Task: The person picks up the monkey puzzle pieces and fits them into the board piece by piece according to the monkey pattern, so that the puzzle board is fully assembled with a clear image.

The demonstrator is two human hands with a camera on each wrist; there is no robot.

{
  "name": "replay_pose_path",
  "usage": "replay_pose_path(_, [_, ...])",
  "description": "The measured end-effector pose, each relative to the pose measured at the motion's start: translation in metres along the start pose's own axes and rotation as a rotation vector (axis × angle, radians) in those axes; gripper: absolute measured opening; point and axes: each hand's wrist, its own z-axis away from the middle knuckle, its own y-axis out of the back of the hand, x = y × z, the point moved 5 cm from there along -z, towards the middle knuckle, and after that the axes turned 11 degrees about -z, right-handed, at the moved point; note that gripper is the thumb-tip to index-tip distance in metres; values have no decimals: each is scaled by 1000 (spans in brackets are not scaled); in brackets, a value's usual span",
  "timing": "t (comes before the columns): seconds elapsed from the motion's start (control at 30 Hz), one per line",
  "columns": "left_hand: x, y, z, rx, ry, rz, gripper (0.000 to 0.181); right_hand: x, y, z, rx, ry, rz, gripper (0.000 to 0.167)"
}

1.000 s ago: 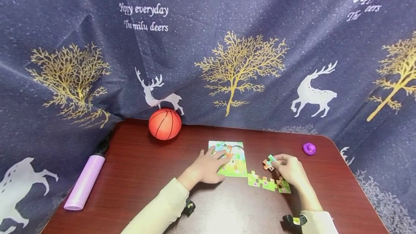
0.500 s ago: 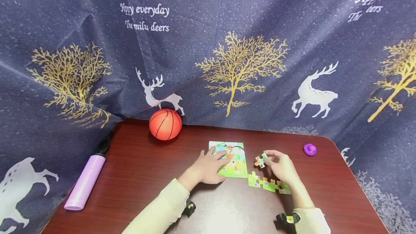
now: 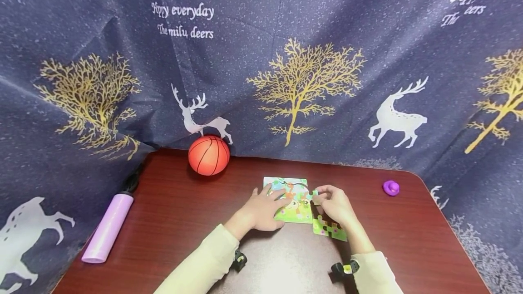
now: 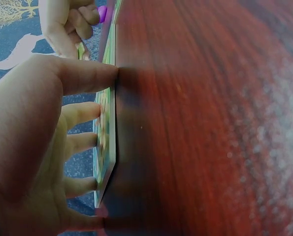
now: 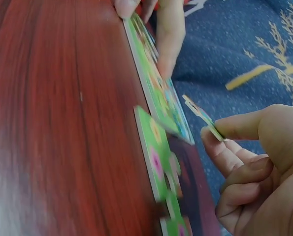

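A flat picture board (image 3: 300, 214) lies on the table; my left hand (image 3: 263, 210) rests on it with fingers spread, and in the left wrist view the thumb touches the near edge of the board (image 4: 112, 142). My right hand (image 3: 336, 204) pinches a puzzle piece (image 5: 204, 117) between thumb and index finger, held above the table beside the board's right edge. Joined green puzzle pieces (image 3: 320, 227) lie right of the board's lower corner, partly hidden by the right hand in the head view; the right wrist view shows the row (image 5: 153, 152) near the board.
An orange basketball (image 3: 209, 155) sits at the back left of the table. A pink pump-like cylinder (image 3: 108, 228) lies along the left edge. Far right is a small purple duck-like toy (image 3: 391, 188). A patterned blue cloth (image 3: 245, 80) hangs behind the table.
My right hand has moved left with the pinched piece, from above the row's right part to the board's right edge. My left hand has stayed on the board.
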Motion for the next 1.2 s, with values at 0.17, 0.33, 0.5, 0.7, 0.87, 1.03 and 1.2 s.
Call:
replay_pose_path(0.17, [0, 2, 1, -6, 2, 0, 72, -3, -16, -6, -10, -20, -46, 27])
replay_pose_path(0.33, [1, 4, 2, -8, -3, -3, 72, -3, -25, -8, -9, -43, -33, 29])
replay_pose_path(0.5, [1, 4, 1, -9, 0, -11, 74, -3, -30, -10, -3, -53, 26, 30])
replay_pose_path(0.7, [0, 3, 1, -13, 2, -10, 75, -4, -35, -11, -1, -43, 75, 24])
replay_pose_path(0.87, [1, 2, 1, -28, 11, -14, 74, -5, -31, -9, 27, 1, 143, 20])
replay_pose_path(1.03, [2, 4, 1, -24, 15, -22, 73, -7, -28, -10, 28, 23, 180, 18])
replay_pose_path(1.2, [3, 6, 0, -10, 14, -26, 73, -7, -27, -12, 20, 15, 187, 18])
